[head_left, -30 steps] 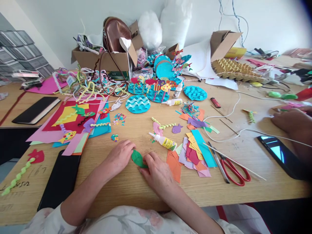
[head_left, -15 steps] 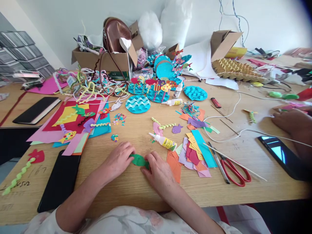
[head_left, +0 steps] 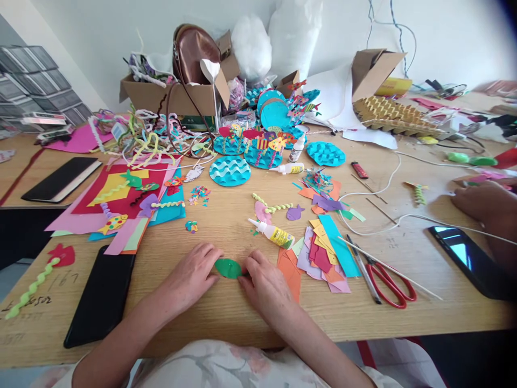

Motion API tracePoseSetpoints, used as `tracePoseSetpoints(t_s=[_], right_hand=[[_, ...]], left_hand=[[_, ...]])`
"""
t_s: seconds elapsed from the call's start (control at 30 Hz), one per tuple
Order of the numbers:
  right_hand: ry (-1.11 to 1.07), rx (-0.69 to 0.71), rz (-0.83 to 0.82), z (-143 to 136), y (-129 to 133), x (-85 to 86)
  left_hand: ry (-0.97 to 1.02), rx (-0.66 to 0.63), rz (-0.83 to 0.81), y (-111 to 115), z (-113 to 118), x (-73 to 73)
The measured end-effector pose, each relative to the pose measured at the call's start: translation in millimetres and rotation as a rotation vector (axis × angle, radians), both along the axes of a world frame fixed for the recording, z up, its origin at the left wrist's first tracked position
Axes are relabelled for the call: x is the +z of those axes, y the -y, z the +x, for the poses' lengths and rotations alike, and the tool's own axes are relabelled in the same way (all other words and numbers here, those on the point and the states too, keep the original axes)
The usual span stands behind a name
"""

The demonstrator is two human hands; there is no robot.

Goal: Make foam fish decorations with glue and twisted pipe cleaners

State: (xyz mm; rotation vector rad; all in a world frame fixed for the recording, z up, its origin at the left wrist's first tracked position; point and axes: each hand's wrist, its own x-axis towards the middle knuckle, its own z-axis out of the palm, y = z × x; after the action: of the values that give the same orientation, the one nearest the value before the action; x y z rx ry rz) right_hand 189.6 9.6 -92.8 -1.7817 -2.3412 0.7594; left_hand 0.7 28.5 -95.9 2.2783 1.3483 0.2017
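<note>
Between my hands lies a small green paper cutout [head_left: 228, 268], shaped like a fish body, flat and low over the table. My right hand [head_left: 264, 277] pinches its right end between thumb and fingertips, which hide that end. Beside the left tip rests my left hand [head_left: 197, 269], thumb and fingers parted around it without a visible grip. Just beyond the cutout, a glue bottle [head_left: 277, 235] with a yellow label lies on its side. Past it are a purple paper fish [head_left: 295, 213] and a pink paper piece [head_left: 262, 212] with a twisted light-green pipe cleaner [head_left: 278, 208].
Paper scraps [head_left: 319, 253], a pen [head_left: 365, 275], red-handled scissors [head_left: 390, 285] and a thin stick [head_left: 396, 269] lie right. A black phone [head_left: 100, 296] is left. Coloured sheets [head_left: 133, 210] and blue discs [head_left: 230, 171] sit farther back. Another person's hand [head_left: 480, 202] is far right.
My left fingers have loosened and drawn back from the cutout, so its left tip now shows. My right hand keeps its pinch at the other end.
</note>
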Motion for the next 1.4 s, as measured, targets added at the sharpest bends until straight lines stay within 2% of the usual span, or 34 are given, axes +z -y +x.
tracePoseSetpoints(t_s=[0.27,0.57,0.77,0.97,1.03,1.2,1.27,1.4], right_hand=[[0.078,-0.011,-0.069,2.5,-0.6,11.4],[0.074,-0.008,-0.105,2.5,-2.6,11.5],[0.017,-0.034,-0.065,3.3,-0.6,5.9],[-0.159,-0.078,0.028,7.2,3.7,-4.1],[-0.267,-0.055,0.160,8.7,5.9,-3.9],[-0.586,0.019,0.502,15.2,12.8,3.5],[-0.652,0.005,0.555,18.9,15.3,6.4],[-0.703,-0.027,0.578,24.1,18.0,8.1]], left_hand=[[-0.057,0.010,0.008,-2.6,10.9,0.5],[-0.014,0.015,0.026,-0.6,10.6,-3.2],[-0.003,0.009,0.005,-0.6,11.2,0.2],[0.088,0.050,-0.068,-2.0,13.1,8.0],[0.157,0.059,0.014,-1.6,12.8,14.7],[0.339,0.054,0.457,1.4,3.5,35.5],[0.358,0.065,0.577,2.4,-3.1,41.2],[0.379,0.095,0.665,3.8,-13.1,44.8]])
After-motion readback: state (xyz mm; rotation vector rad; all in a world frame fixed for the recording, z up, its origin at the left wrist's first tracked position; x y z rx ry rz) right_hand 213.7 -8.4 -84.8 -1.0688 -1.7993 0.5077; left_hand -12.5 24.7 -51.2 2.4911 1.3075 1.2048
